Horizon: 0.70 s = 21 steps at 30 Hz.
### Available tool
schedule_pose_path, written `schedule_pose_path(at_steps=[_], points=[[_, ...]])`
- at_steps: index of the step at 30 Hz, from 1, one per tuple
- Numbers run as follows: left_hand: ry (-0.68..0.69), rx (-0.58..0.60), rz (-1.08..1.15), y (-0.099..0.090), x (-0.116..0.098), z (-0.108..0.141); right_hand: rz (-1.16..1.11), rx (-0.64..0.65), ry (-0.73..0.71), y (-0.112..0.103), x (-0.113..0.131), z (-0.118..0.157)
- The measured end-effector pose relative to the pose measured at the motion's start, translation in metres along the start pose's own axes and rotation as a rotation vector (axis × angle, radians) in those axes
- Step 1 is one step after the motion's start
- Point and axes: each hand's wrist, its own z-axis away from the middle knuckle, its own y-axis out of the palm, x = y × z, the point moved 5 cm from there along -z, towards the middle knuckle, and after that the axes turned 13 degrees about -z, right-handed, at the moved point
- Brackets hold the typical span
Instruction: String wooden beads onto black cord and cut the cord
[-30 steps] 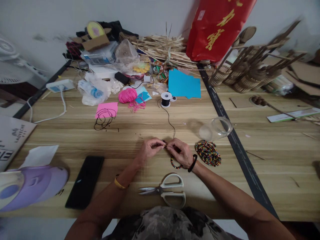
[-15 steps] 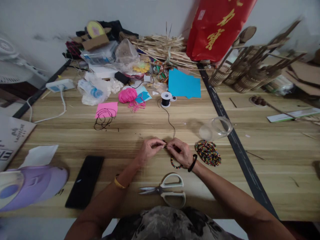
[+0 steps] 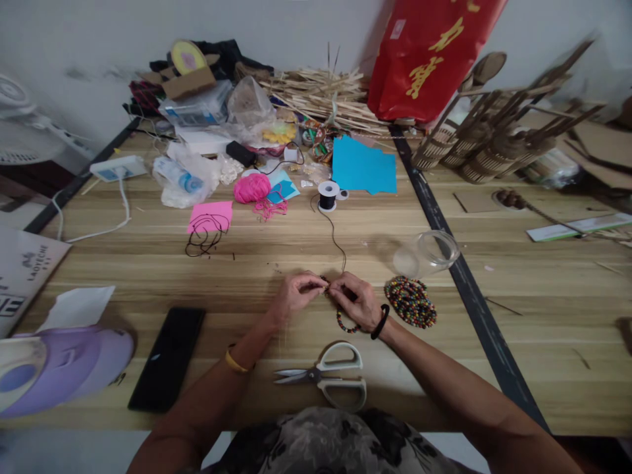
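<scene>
My left hand [image 3: 297, 293] and my right hand [image 3: 356, 299] meet at the middle of the table, both pinching a small multicoloured beaded strand [image 3: 347, 326]. Part of the strand loops down below my right fingers; the rest is hidden by them. A thin black cord runs from a spool [image 3: 328, 197] down to my right fingers. To the right of my right hand lies a coiled pile of coloured beads [image 3: 411, 302]. Scissors [image 3: 320, 376] with pale handles lie partly open below my hands.
A clear jar [image 3: 438, 252] lies behind the bead pile. Black phone [image 3: 166, 359] and purple device [image 3: 69, 368] sit at left. Pink yarn [image 3: 252, 188], blue sheets [image 3: 364, 166], a pink paper [image 3: 211, 216] and bamboo strips [image 3: 326, 95] lie farther back.
</scene>
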Motion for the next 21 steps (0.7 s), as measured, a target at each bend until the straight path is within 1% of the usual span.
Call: schedule_pose_path(at_steps=[5,11,21], points=[[0.001,0.018,0.003,0.0,-0.0017,0.0001,0.0,0.012,0.002,0.0002,-0.0002,-0.0002],[0.011,0.019,-0.017,-0.0017,-0.0061,-0.0003,-0.01,-0.003,0.003,-0.0008,0.0006,-0.0002],[0.029,0.012,-0.024,-0.0005,-0.003,0.0003,-0.024,0.003,-0.025,-0.0006,0.0009,0.0]])
